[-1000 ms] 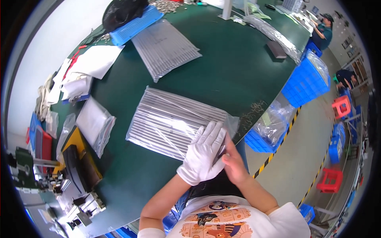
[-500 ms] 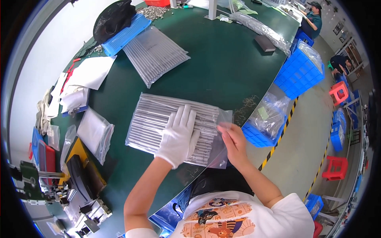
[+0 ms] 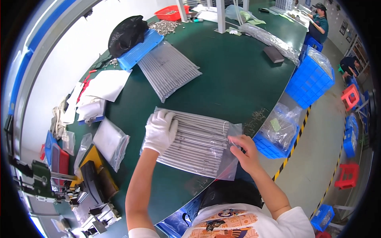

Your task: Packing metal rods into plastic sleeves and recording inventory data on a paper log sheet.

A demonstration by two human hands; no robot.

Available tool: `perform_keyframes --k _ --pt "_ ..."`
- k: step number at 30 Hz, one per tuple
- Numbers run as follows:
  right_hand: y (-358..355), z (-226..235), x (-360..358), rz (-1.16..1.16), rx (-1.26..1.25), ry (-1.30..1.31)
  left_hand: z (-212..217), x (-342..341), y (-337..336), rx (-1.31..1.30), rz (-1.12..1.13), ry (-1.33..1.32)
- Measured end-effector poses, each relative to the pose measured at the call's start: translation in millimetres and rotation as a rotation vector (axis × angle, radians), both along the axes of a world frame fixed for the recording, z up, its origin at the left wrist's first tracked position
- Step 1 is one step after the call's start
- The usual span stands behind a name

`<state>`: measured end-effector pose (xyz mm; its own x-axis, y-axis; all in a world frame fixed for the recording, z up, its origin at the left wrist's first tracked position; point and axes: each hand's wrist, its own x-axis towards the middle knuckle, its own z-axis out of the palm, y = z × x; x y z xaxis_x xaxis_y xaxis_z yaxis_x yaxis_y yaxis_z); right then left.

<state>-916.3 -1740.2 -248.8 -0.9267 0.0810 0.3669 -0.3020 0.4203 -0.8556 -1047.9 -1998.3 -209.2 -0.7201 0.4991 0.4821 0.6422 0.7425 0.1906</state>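
Observation:
A clear plastic bag of thin silvery metal tubes (image 3: 194, 146) lies flat in front of me, the tubes side by side in a layer. My left hand (image 3: 160, 133), in a white glove, curls its fingers over the bag's far left corner. At the right end, loose film (image 3: 230, 164) extends past the tube ends. There my bare right hand (image 3: 247, 152) touches the film, its thumb and index finger apart and the other fingers bent. A second bag of similar tubes (image 3: 168, 69) rests farther back, partly under a blue plastic tray (image 3: 141, 49).
Left of the bag lie a stack of clear bags (image 3: 109, 139), white papers (image 3: 109, 85) and a metal fixture (image 3: 99, 218). Blue crates (image 3: 309, 81) stand beyond the green table's (image 3: 226, 83) right edge. A dark block (image 3: 274, 54) sits near that edge. Two other people are farther off.
My left hand has slid from the middle of the tubes to the bag's left end and curled. My right hand's thumb and index finger have parted at the film. The view has shifted.

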Motion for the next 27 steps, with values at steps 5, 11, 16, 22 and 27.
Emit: perform_keyframes --k 5,11,16,22,27 --pt "-6 4 -1 -0.060 0.045 -0.045 3 -14 -14 -0.074 0.053 -0.075" --pt "-7 5 3 -0.088 -0.057 -0.034 8 10 -11 0.075 -0.084 -0.107" --pt "-3 4 7 -0.071 -0.039 -0.034 15 10 -26 0.100 -0.195 -0.122" --pt "-5 -2 7 -0.147 -0.049 0.043 16 4 -18 0.093 -0.139 -0.191" --pt "-1 8 -1 -0.119 -0.006 -0.060 3 -5 -9 0.201 -0.064 -0.201"
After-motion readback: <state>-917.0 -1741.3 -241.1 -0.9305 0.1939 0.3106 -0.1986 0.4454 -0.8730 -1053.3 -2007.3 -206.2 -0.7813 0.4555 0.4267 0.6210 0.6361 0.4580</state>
